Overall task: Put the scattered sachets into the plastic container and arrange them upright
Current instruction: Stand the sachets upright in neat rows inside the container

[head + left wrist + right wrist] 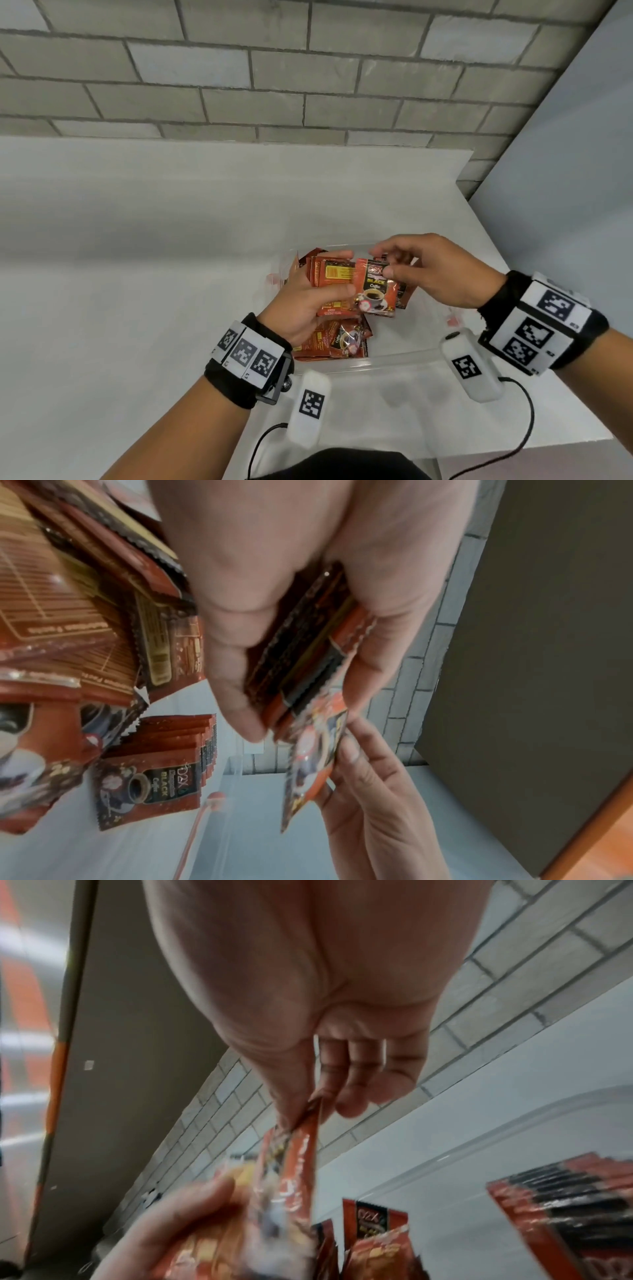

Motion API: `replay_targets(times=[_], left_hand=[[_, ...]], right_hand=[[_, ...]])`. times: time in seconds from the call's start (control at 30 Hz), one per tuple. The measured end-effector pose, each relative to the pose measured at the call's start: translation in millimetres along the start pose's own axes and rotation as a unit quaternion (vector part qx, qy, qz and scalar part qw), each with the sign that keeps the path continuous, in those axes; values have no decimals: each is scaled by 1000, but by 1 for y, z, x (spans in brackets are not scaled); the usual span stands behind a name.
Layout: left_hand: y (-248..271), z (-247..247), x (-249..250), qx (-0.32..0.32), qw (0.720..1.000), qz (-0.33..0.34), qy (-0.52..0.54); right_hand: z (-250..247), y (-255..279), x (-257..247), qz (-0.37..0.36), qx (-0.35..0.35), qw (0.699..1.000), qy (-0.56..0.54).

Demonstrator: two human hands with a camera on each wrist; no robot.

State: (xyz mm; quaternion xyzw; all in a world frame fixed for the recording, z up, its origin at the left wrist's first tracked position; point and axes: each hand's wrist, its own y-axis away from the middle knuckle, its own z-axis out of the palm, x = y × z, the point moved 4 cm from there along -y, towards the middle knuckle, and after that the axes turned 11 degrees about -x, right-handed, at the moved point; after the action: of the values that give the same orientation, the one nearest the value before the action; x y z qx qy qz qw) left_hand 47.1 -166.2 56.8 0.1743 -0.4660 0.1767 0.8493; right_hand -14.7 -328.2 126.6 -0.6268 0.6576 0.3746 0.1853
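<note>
White table [171, 257] by brick wall | left hand [301, 305] grips sachet stack [334, 274] above clear plastic container [394, 359] | right hand [435, 270] pinches front coffee sachet [375, 291] | more sachets [342, 342] inside container

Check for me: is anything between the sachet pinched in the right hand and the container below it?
Partly. The right hand pinches one sachet over the plastic container. The left hand, gripping a bundle of sachets, sits directly beneath it, and loose sachets lie under that; the container's right side looks free.
</note>
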Motion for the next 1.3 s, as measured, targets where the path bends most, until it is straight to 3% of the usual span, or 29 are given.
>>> replay_targets(times=[0.13, 0.27, 0.37, 1.0, 1.3], left_hand=[[3, -11, -1, 47, 998, -22, -17], [4, -12, -2, 46, 998, -33, -3], [4, -10, -2, 41, 999, -34, -1], [9, -15, -1, 61, 998, -25, 13], [9, -15, -3, 57, 998, -26, 14]], right_hand=[[-19, 4, 22, 68, 4, 990, 124], [-18, -6, 54, 179, -29, 958, 221], [-7, -17, 68, 215, -68, 939, 261], [15, -40, 68, 228, -131, 865, 427], [18, -41, 65, 228, -135, 852, 452]])
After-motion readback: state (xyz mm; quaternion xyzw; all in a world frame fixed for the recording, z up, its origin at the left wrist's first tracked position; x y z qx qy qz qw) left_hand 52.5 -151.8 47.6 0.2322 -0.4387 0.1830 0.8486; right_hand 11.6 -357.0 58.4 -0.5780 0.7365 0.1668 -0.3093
